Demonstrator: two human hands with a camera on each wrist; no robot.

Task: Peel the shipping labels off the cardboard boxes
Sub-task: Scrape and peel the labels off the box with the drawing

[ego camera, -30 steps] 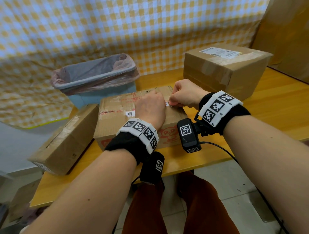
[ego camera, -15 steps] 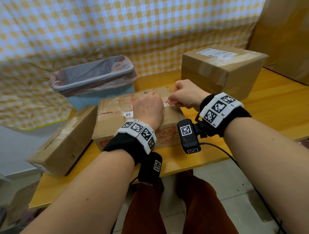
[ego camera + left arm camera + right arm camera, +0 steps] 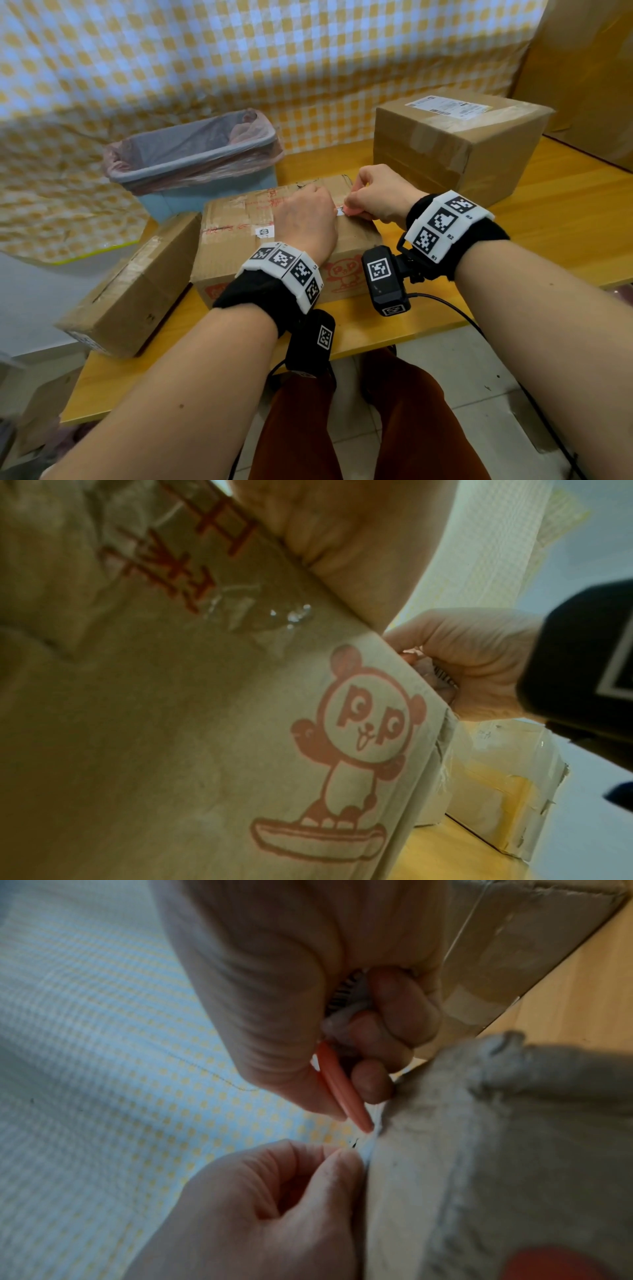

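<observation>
A flat cardboard box (image 3: 239, 246) with red print lies in front of me on the table. My left hand (image 3: 305, 222) rests on its top and pinches a white label strip (image 3: 368, 1146) at the box's right edge. My right hand (image 3: 376, 195) is right beside it and holds an orange scraper (image 3: 342, 1088) with its tip against that strip. Crumpled label scraps (image 3: 342, 999) with barcode print sit under its curled fingers. A small sticker (image 3: 264, 232) remains on the box top. A bigger box (image 3: 455, 147) at the back right carries a full shipping label (image 3: 448, 103).
A third box (image 3: 133, 287) overhangs the table's left edge. A blue bin (image 3: 195, 154) lined with a pink bag stands behind the flat box. The wooden table (image 3: 548, 222) runs on to the right, and a checked cloth hangs behind.
Both hands stay at the same spot on the flat box's right edge, with only slight finger movement. The boxes have not moved.
</observation>
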